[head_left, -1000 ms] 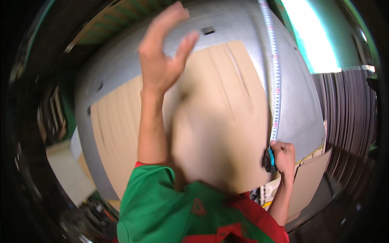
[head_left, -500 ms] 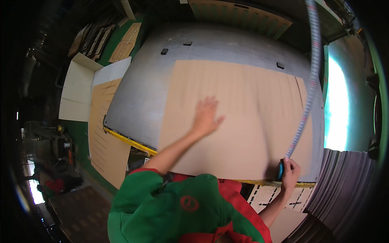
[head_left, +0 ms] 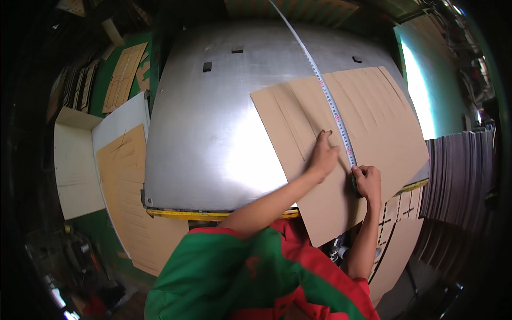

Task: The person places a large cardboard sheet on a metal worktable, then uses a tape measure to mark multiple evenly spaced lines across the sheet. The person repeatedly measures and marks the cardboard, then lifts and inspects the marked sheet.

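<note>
My right hand (head_left: 368, 182) is clamped on the tape measure (head_left: 336, 114), thumb at the near end of the strip; my fingers hide most of the case. The strip runs away from me over the cardboard sheet (head_left: 394, 133) and on past the far side of the metal table (head_left: 213, 133). My left hand (head_left: 324, 156) is over the sheet, fingers apart and loosely bent, gripping nothing; I cannot tell whether it touches. The case should be light and hard, best held round its sides. The strip looks thin and springy, likely to buckle, so I'd pinch it flat. The cardboard, overhanging the table's near edge, should be light and fairly stiff, best taken by opposite borders.
</note>
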